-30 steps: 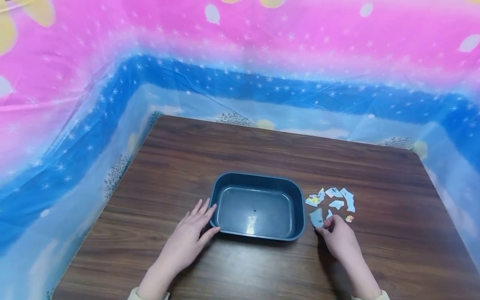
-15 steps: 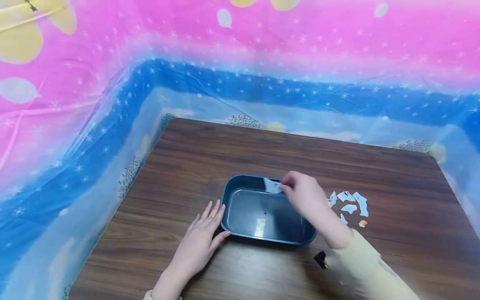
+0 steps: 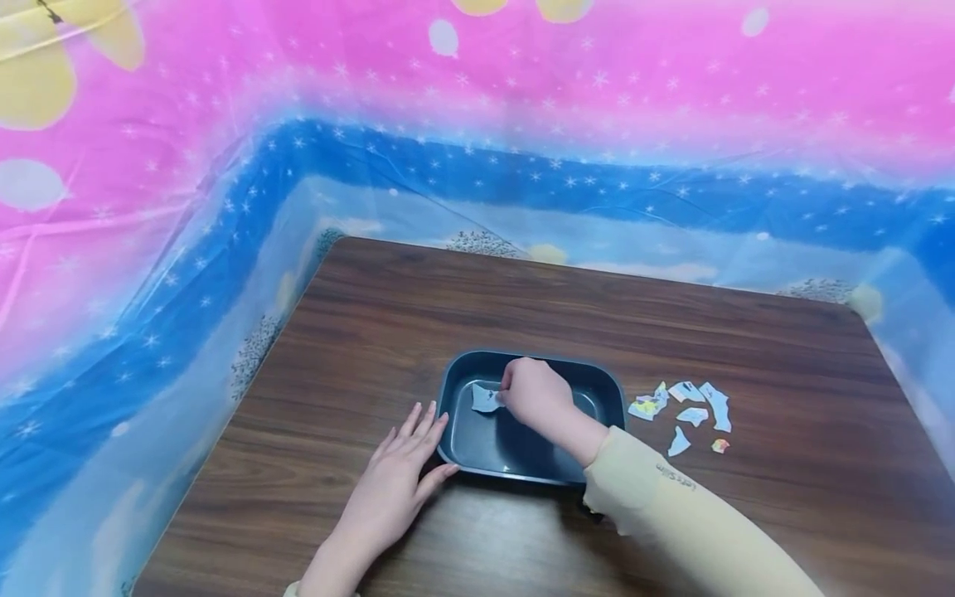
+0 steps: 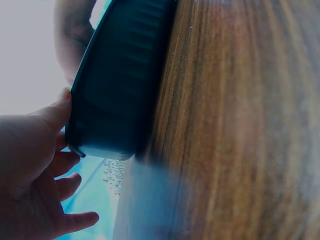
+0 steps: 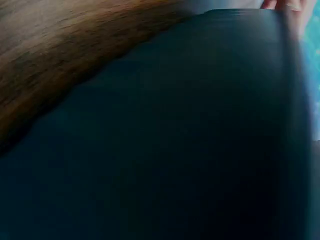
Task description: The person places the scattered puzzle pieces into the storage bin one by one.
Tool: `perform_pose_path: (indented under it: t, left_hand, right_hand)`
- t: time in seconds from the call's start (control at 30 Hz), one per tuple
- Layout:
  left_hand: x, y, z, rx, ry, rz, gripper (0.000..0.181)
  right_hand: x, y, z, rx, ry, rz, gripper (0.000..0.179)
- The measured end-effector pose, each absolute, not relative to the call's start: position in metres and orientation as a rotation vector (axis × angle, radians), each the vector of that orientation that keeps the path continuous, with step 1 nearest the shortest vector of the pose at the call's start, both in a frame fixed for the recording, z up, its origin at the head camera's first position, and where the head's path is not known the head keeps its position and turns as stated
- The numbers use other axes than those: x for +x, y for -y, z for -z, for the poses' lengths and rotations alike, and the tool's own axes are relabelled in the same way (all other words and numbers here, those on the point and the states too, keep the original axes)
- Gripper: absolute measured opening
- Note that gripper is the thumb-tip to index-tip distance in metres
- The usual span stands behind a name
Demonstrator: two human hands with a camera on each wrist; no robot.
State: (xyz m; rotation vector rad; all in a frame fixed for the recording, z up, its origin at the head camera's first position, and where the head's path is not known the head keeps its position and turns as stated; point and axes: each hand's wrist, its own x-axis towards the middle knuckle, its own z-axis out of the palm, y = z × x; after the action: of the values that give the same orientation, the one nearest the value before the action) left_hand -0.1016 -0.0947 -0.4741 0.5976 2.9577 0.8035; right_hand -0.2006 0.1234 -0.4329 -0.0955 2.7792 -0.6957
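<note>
Scrap (image 3: 483,400), likely light and flimsy, is best edge-held: our right hand (image 3: 540,396) pinches there, left hand (image 3: 400,466) splayed against tray (image 3: 477,444).

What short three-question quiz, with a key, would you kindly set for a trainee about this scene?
1. True or false: in the head view, the left hand touches the right-hand end of the dark blue-grey, rounded-rectangular plastic tray.

2. Multiple choice: what does the right hand pinch?
A) The tray's rim
B) A pale, irregular, paper-like scrap
C) Nothing

3. Fill the blank: in the head view, the loose, torn-looking, paper-like pieces lie on the brown wood-grain tabletop, to the ____ of the tray.

Key:
1. False; it touches the left-hand end.
2. B
3. Right
</note>
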Motion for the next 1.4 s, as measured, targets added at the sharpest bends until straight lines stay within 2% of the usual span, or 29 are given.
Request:
perform_pose_path:
  t: [0.33,0.43,0.53,0.67,0.8,0.93,1.03,1.2,1.4]
  left_hand:
    - [-0.102,0.093,0.476,0.602,-2.977,-0.804,0.068]
    - [-0.101,0.093,0.477,0.607,-2.996,-0.799,0.068]
    - [-0.100,0.093,0.477,0.620,-3.008,-0.799,0.068]
    - [-0.100,0.094,0.478,0.635,-3.018,-0.809,0.069]
    - [-0.101,0.095,0.478,0.631,-3.018,-0.812,0.069]
    - [-0.102,0.095,0.479,0.617,-2.995,-0.811,0.069]
    - [-0.103,0.095,0.479,0.611,-2.984,-0.812,0.069]
    - [-0.102,0.096,0.477,0.602,-2.982,-0.825,0.069]
    - [-0.101,0.094,0.477,0.602,-2.984,-0.834,0.069]
  right_hand:
    - [-0.200,-0.118,0.451,-0.155,-2.885,0.529,0.010]
    - [-0.197,-0.123,0.445,-0.141,-2.913,0.534,0.006]
    - [-0.189,-0.135,0.429,-0.105,-2.919,0.607,0.013]
    - [-0.174,-0.169,0.407,-0.027,-2.951,0.708,0.022]
    - [-0.158,-0.225,0.399,0.174,-2.954,0.792,0.033]
    - [-0.142,-0.289,0.412,0.420,-2.889,0.775,0.041]
    - [-0.130,-0.326,0.433,0.529,-2.835,0.712,0.040]
    - [-0.119,-0.343,0.459,0.599,-2.768,0.649,0.042]
    - [-0.121,-0.338,0.468,0.604,-2.726,0.594,0.039]
